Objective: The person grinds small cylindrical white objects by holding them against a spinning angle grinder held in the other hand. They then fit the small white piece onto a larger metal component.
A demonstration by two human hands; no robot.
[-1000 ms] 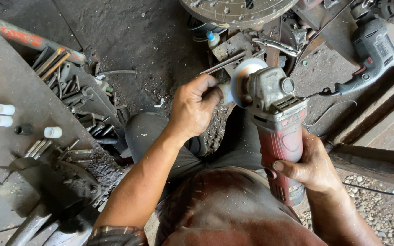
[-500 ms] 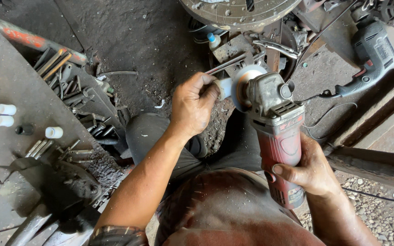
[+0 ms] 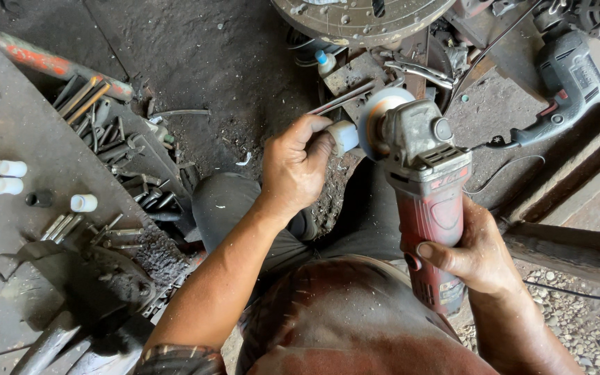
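Observation:
My right hand (image 3: 479, 253) grips the red body of an angle grinder (image 3: 426, 194), whose grey head and round disc (image 3: 378, 117) point away from me. My left hand (image 3: 296, 165) holds a small white cylindrical piece (image 3: 344, 137) in its fingertips, with the piece's end pressed against the face of the disc. Both hands are held above my lap and the dirty floor.
A grey metal bench (image 3: 15, 229) at the left carries white plastic cylinders (image 3: 5, 176), bolts and scrap rods. An electric drill (image 3: 565, 83) lies at the upper right. A round metal disc (image 3: 359, 17), pliers and a small bottle lie ahead. A steel beam (image 3: 571, 250) runs at the right.
The grinder has tilted slightly and shifted left, and my left hand has brought the white piece against the disc. My right hand slid a little lower on the red body.

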